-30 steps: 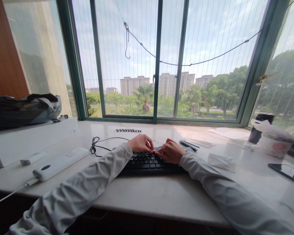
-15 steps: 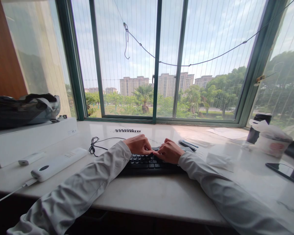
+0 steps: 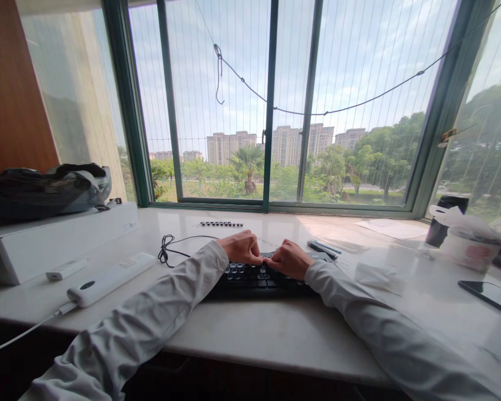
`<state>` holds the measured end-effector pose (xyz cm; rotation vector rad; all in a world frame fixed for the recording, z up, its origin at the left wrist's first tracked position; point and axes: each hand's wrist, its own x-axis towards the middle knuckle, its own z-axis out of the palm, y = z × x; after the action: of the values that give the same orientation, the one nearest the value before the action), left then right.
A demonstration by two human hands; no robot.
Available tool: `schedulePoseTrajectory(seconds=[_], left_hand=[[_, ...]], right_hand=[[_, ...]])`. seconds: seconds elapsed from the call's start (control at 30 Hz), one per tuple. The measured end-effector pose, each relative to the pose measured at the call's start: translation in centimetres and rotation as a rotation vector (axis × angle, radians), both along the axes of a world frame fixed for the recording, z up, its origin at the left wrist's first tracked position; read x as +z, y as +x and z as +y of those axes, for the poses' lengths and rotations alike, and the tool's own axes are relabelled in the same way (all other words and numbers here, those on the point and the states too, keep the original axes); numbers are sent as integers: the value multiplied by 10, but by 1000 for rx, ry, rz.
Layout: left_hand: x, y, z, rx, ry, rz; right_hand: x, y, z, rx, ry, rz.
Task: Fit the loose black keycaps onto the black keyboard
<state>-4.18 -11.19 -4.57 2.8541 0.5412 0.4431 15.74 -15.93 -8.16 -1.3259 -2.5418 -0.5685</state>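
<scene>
A black keyboard (image 3: 254, 277) lies on the pale marble windowsill counter (image 3: 267, 328), its black cable (image 3: 167, 252) coiled at its left. My left hand (image 3: 241, 248) and my right hand (image 3: 289, 259) rest side by side over the keyboard's far rows, fingers curled down and pinched together at one spot between them. What the fingertips hold is too small to make out. A row of small black keycaps (image 3: 221, 224) sits on the counter beyond the hands. Both arms wear white sleeves.
At left stand a long white box (image 3: 58, 239) with a dark bag (image 3: 42, 189) on top, a white power bank (image 3: 108, 278) and a small white adapter (image 3: 64, 269). At right are a black tool (image 3: 321, 247), tissue (image 3: 376, 275), cups (image 3: 455, 234), a phone (image 3: 488, 294) and papers (image 3: 388, 227). Green-framed windows rise behind.
My hands have drawn closer together over the keyboard, fingers now bunched at one spot. The view has shifted slightly.
</scene>
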Motion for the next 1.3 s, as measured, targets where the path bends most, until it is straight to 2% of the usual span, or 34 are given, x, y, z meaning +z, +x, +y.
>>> schedulePoseTrajectory(seconds=[0.2,0.4,0.5,0.7,0.9,1.2,1.3], left_hand=[[2,-1,0,-6,29,27],[1,7,-10,-49,252,34],[1,10,-14,-53,341,38],[0,9,-15,-19,351,49],[-6,15,-15,19,529,94],[-7,20,-25,82,638,190],[-7,19,-23,51,607,159]], right_hand=[[7,-8,-7,37,42,-83],[14,-14,-14,87,40,-149],[12,-12,-12,87,35,-137],[5,-9,-4,24,59,-104],[3,-7,-2,25,60,-90],[13,-9,-11,164,33,-171],[15,-10,-13,165,22,-171]])
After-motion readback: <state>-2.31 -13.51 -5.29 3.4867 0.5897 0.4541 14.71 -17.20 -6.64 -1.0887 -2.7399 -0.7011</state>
